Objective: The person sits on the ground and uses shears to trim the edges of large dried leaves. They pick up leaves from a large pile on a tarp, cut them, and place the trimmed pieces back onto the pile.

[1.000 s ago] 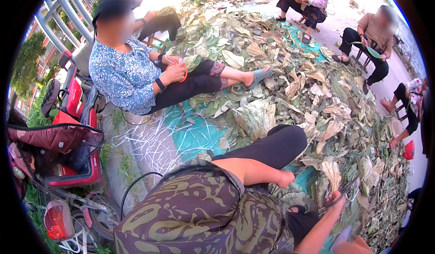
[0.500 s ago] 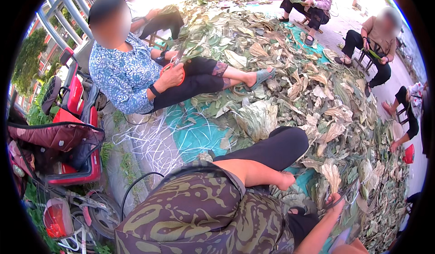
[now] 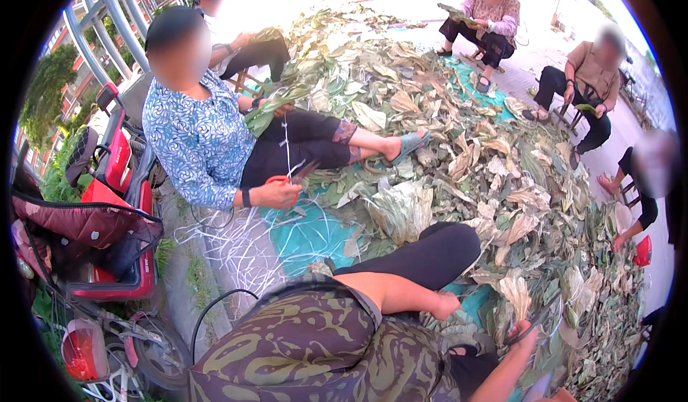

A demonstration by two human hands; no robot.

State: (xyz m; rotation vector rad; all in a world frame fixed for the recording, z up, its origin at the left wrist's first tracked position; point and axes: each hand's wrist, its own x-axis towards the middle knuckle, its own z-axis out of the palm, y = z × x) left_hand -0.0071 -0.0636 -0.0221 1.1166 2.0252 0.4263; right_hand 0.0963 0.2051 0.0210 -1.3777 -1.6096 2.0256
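Observation:
My right forearm rises from the lower edge, and my right hand (image 3: pixel 522 332) is closed round dark-handled scissors (image 3: pixel 546 307). A fan of pale dried leaves (image 3: pixel 514 294) stands up against the same hand; whether its fingers also grip the leaf stems is unclear. From a camouflage-patterned sleeve (image 3: pixel 315 327), my left arm (image 3: pixel 390 292) reaches right, below a black-clad leg (image 3: pixel 423 255). What shows at that arm's end is blurred, so I cannot make out the fingers of my left hand. Dried leaves lie all round both arms.
A large leaf heap (image 3: pixel 494 208) covers teal sheeting (image 3: pixel 308 233). At left, a co-worker in a blue patterned blouse (image 3: pixel 193 126) holds orange-handled scissors (image 3: pixel 287 185) and leaves tied with white strip. White strips (image 3: pixel 240 248) lie nearby. A red scooter (image 3: pixel 115 259) stands left; several people sit around.
The blouse-wearing co-worker's scissors hand has dropped toward the lap, and leaves with a white strip now show in the other hand. The view shifts slightly; my right hand sits a little lower.

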